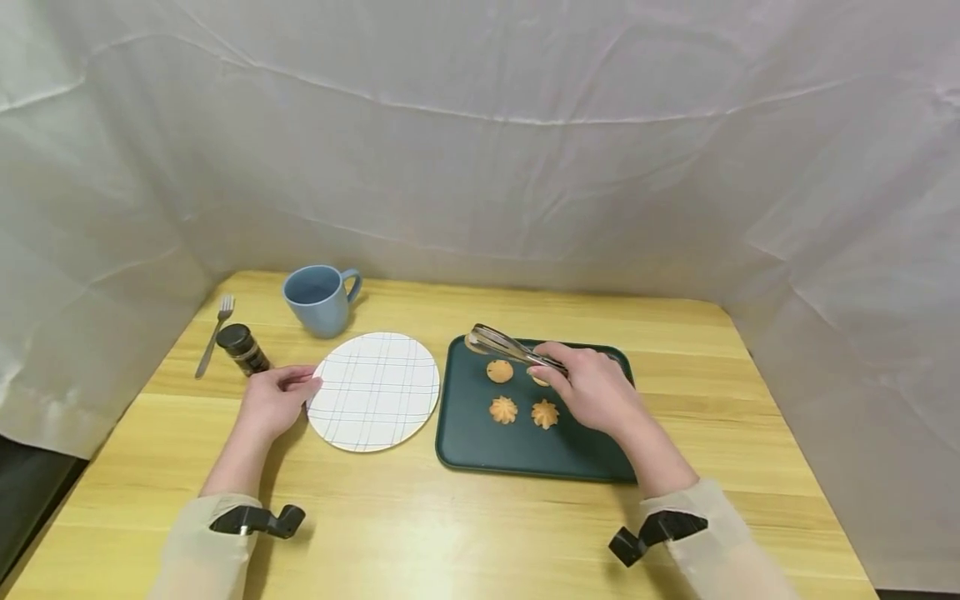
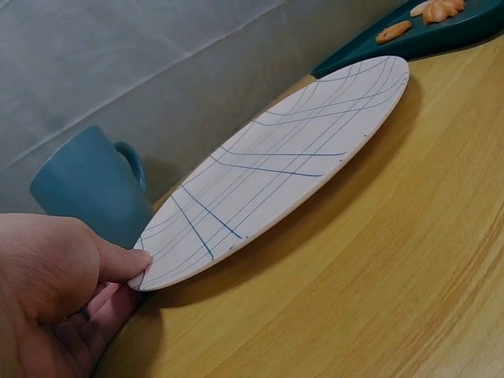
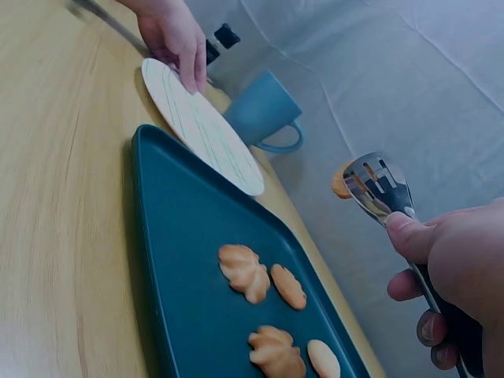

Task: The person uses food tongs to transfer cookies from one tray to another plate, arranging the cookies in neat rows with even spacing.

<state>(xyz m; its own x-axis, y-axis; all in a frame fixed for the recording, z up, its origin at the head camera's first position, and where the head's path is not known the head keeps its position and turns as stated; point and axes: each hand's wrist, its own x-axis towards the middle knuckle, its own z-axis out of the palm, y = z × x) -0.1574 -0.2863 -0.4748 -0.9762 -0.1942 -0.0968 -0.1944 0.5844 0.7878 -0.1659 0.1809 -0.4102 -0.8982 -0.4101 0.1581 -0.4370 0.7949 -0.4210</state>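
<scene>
Metal slotted tongs [image 1: 504,344] sit gripped in the right hand [image 1: 596,390], held above the dark green rectangular tray [image 1: 480,450] with a small orange cookie [image 3: 340,183] between their tips. Other orange piped cookies [image 1: 503,409] lie on the tray. The left hand [image 1: 273,400] pinches the edge of the round white plate with blue lines [image 1: 375,390] on the wooden counter [image 1: 450,525], near a blue mug [image 1: 318,298].
</scene>
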